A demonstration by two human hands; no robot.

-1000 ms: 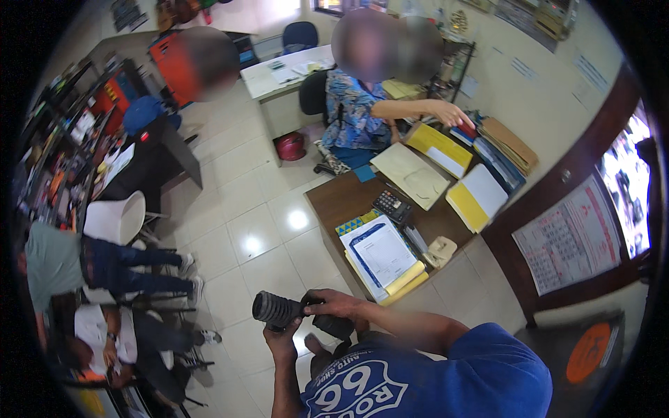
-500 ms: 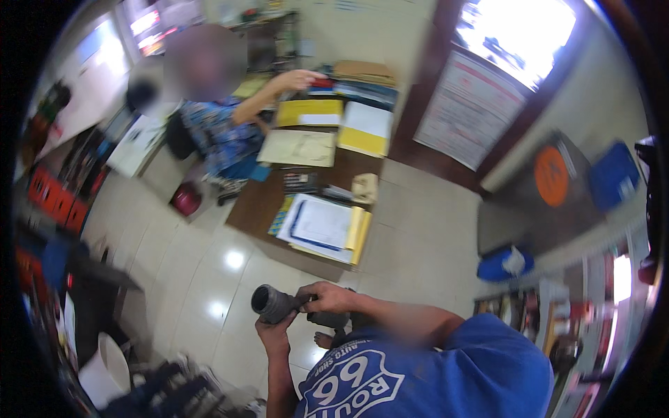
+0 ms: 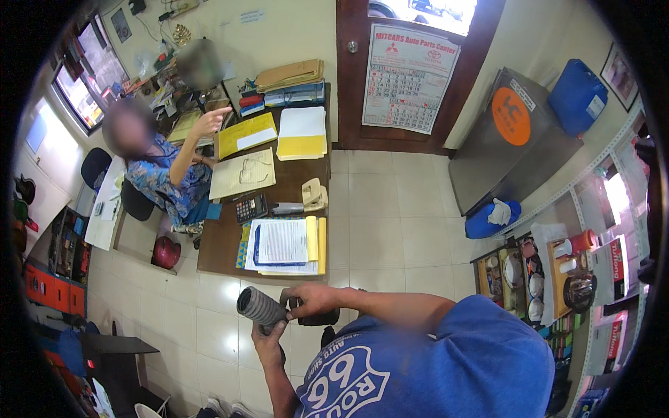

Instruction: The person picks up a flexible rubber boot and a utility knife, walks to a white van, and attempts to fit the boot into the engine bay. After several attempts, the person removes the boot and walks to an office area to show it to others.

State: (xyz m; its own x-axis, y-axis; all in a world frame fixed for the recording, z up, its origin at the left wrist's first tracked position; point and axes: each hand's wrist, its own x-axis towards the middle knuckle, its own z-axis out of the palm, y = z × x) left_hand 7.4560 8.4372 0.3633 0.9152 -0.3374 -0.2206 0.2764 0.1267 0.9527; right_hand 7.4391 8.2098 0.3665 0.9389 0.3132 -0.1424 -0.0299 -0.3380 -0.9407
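A dark grey ribbed rubber hose (image 3: 263, 307) is held in front of my body, its open round end tilted up toward the left. My left hand (image 3: 270, 338) grips it from below, with the thumb against the ribs. Closed around the hose's middle, near a dark loop, is my right hand (image 3: 317, 298). A wider black rounded part (image 3: 322, 317) shows under the right hand; whether it belongs to the same hose I cannot tell. My fingers partly hide the place between the two parts.
Beyond my hands stands a brown desk (image 3: 293, 202) with folders, papers, a calculator (image 3: 251, 208) and a hole punch (image 3: 314, 194). A seated person (image 3: 164, 164) points across it. A grey cabinet (image 3: 481, 167), a blue jug (image 3: 577, 97) and stocked shelves (image 3: 523, 279) line the right side.
The view has turned, so the desk and door sit farther left. The hose's ribbed side shows more, and its open end faces me less. Both hands keep their hold. The seated person's arm stays raised.
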